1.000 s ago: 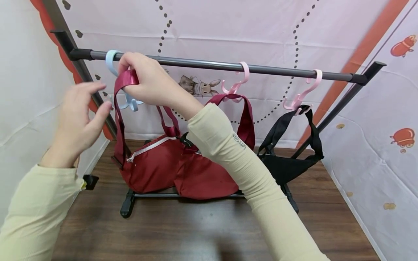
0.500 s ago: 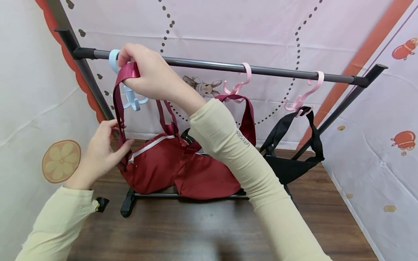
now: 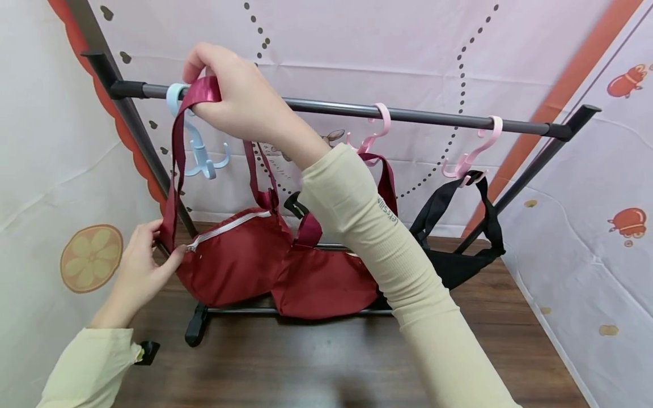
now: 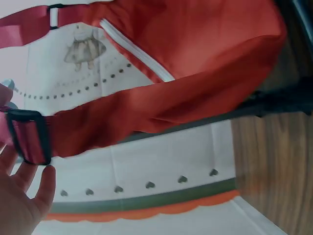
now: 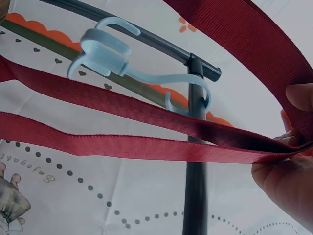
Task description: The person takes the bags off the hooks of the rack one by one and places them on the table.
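Note:
In the head view a red bag [image 3: 234, 255] with a white zipper hangs from its dark red strap [image 3: 178, 133]. My right hand [image 3: 237, 93] holds the strap's top loop up at the rack's bar, right of a light blue hook [image 3: 201, 156]. Lower on the left, my left hand [image 3: 140, 272] pinches the strap between thumb and fingers near the bag's corner. The left wrist view shows its fingers by a black strap buckle [image 4: 29, 137]. In the right wrist view the strap runs past the blue hook [image 5: 105, 54] without lying on it.
A second red bag [image 3: 323, 283] hangs from a pink hook [image 3: 374, 127], its strap partly behind my right arm. Farther right a black bag [image 3: 449, 266] hangs on another pink hook [image 3: 474, 153]. The dark metal bar [image 3: 428, 118] spans the rack above a wooden floor [image 3: 316, 368].
My left hand came in from the left side and took hold of the strap's lower part. My right hand has risen slightly, carrying the loop higher by the bar.

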Demonstrator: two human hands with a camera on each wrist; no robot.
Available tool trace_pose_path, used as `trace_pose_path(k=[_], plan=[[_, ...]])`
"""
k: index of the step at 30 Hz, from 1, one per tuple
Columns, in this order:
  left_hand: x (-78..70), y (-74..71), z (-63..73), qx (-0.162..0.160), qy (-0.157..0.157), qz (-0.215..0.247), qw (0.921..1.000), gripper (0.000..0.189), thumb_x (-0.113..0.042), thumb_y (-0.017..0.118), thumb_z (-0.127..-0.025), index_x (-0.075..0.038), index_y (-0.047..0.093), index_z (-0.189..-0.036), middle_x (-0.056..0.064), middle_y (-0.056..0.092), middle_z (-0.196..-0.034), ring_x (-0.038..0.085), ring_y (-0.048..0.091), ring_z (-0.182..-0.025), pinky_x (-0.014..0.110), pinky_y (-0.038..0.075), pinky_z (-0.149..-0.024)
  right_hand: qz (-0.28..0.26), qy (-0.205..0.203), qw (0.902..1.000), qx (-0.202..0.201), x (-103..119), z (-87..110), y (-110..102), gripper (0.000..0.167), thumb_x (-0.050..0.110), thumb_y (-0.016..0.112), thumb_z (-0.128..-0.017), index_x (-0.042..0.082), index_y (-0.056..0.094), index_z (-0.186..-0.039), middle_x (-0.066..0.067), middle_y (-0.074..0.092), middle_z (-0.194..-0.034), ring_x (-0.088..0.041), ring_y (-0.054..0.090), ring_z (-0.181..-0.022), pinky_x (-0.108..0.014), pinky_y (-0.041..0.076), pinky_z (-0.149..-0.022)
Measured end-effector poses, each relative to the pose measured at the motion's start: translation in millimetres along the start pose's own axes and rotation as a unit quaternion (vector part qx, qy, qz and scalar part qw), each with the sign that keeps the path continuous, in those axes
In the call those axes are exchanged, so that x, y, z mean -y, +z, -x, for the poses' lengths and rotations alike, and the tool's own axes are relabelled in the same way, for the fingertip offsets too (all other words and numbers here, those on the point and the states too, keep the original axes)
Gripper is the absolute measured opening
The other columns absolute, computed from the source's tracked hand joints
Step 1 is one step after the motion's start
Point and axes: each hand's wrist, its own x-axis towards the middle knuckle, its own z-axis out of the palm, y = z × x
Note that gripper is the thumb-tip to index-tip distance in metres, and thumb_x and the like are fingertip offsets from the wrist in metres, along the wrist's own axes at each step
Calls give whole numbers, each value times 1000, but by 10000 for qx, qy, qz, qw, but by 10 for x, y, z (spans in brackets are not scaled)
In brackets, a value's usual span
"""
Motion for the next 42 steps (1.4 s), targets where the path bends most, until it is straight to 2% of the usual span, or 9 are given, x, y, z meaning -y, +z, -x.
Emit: trace_pose_path(k=[6, 11, 14, 22, 27, 33, 36, 38, 42], plan=[[95, -30, 76, 22, -240, -152, 9996, 48, -3, 65, -76, 6, 46, -119, 20, 49, -100, 17, 41, -87, 11, 30, -71, 17, -34, 10000, -87, 7, -20, -68, 21, 9, 53, -85, 9, 52, -106, 2, 46, -94, -6, 42, -76, -16, 35, -64], [131, -98, 80, -8, -526, -114, 9985, 53, 0, 65, -77, 1, 43, -126, 19, 49, -101, -6, 39, -90, -3, 31, -67, 51, -61, 9998, -209, 33, -8, -136, 22, 9, 54, -84, 10, 53, -106, 2, 47, -87, -6, 41, -74, -16, 34, -64], [145, -137, 50, -19, -549, -36, 9985, 58, 3, 64, -77, -2, 41, -130, 19, 49, -102, -16, 36, -88, -4, 32, -65, 25, -64, 9996, -287, 54, 5, -189, 21, 7, 53, -83, 10, 53, -104, 2, 46, -83, -6, 41, -70, -17, 32, -62], [161, -223, 16, 183, -911, -126, 9956, 49, -8, 59, -85, 1, 37, -128, 22, 52, -105, -20, 35, -83, -4, 33, -63, -129, -107, 9992, -373, 59, 37, -292, 21, 6, 51, -83, 11, 52, -104, 1, 45, -80, -7, 40, -69, -18, 33, -61], [137, -270, 24, 326, -864, -191, 9955, 50, -8, 58, -87, 2, 34, -129, 25, 54, -103, -22, 34, -82, -3, 34, -62, -271, -121, 9989, -366, 66, 105, -309, 20, 5, 51, -84, 10, 52, -102, 0, 44, -77, -9, 39, -67, -18, 32, -60], [126, -397, -28, 36, -973, -298, 9948, 45, -10, 52, -90, 3, 38, -131, 30, 57, -103, -27, 32, -81, -4, 30, -64, -427, -184, 9977, -492, 10, 180, -337, 17, 4, 52, -85, 7, 53, -102, -2, 46, -79, -10, 41, -68, -19, 35, -62], [136, -485, -65, -81, -1119, -497, 9924, 43, -15, 49, -92, -2, 40, -132, 30, 57, -107, -30, 31, -82, -1, 31, -65, -588, -151, 9965, -579, -50, 204, -356, 17, 3, 54, -84, 5, 53, -102, -2, 48, -79, -12, 41, -66, -19, 36, -60], [147, -524, -72, -184, -1160, -534, 9916, 42, -16, 48, -93, -5, 42, -133, 27, 57, -110, -30, 30, -84, 0, 30, -68, -701, -135, 9956, -601, -100, 227, -361, 17, 3, 54, -84, 4, 53, -102, -3, 48, -77, -12, 41, -65, -20, 36, -59], [168, -552, -49, -475, -1096, -301, 9924, 38, -14, 45, -94, -7, 45, -131, -19, 54, -115, -26, 33, -89, -1, 24, -75, -890, -167, 9945, -520, -201, 287, -335, 17, 3, 55, -84, 4, 53, -101, -4, 48, -70, -13, 41, -60, -21, 35, -56]])
